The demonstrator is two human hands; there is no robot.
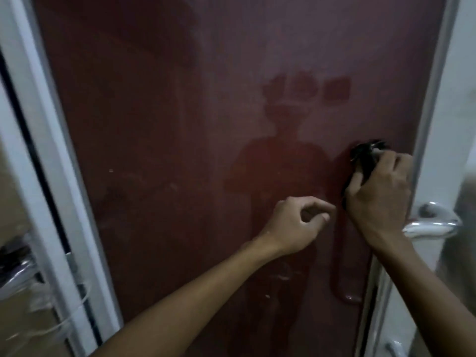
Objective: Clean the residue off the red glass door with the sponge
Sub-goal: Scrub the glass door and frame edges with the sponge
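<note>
The red glass door (159,124) fills the middle of the head view, hazy with a dull film and a few pale specks low down. My right hand (378,199) grips a dark sponge (365,161) and presses it against the glass near the door's right edge, above a red handle (340,266). My left hand (296,225) hovers just left of it, fingers loosely curled and holding nothing, close to the glass. A faint reflection of a person shows in the glass.
A white metal frame (41,140) borders the door on the left and another white frame (432,99) on the right. A chrome lever handle (432,220) juts out at the right, and a second chrome handle (18,276) sits at lower left.
</note>
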